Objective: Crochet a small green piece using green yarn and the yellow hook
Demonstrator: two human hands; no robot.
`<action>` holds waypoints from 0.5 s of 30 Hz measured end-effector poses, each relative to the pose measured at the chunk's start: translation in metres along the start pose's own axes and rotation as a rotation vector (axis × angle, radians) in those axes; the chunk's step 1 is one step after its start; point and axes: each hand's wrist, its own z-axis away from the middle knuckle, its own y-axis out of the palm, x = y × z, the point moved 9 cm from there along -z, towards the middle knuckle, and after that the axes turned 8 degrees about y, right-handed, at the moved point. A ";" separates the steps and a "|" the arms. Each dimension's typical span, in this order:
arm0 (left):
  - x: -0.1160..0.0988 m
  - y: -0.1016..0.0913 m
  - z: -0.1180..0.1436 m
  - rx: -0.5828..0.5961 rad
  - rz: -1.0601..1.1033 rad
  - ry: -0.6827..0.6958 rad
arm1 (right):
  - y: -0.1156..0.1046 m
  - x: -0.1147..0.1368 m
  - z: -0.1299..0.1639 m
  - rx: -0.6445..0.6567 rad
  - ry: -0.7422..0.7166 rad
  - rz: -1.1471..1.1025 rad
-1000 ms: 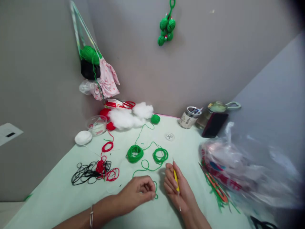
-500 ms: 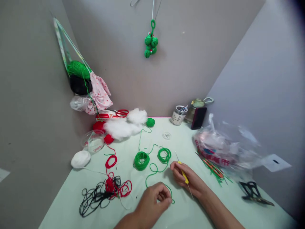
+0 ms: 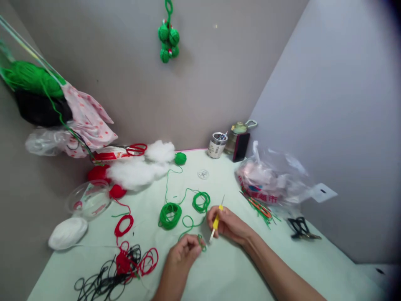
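Note:
Between the thumb and fingers of my left hand (image 3: 185,254) is pinched the end of a green cord, with a small loop (image 3: 203,243) sticking out past the fingertips. My right hand (image 3: 230,223) grips a crochet hook by its yellow handle (image 3: 216,220); one thin metal end points up and away, the other end down toward the left hand. The two hands are close but apart. Just beyond them lie a small green cord coil (image 3: 201,202) and a bigger green coil (image 3: 170,216), joined by loose strands.
Tangled black cord (image 3: 103,276) and red cord (image 3: 123,261) lie at the left, near a white yarn ball (image 3: 68,233). White stuffing (image 3: 134,171) and red-handled scissors (image 3: 137,149) sit behind. A plastic bag (image 3: 269,177), orange-handled tools (image 3: 260,208) and black scissors (image 3: 300,228) are at the right.
My left hand has closed into a pinch on the green cord and turned upward. The yellow hook has tilted in my right hand, and the hands are nearer each other. The view has shifted right.

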 end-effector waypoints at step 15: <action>-0.114 0.027 0.013 -0.014 0.047 0.100 | 0.056 0.069 0.083 -0.123 -0.468 0.238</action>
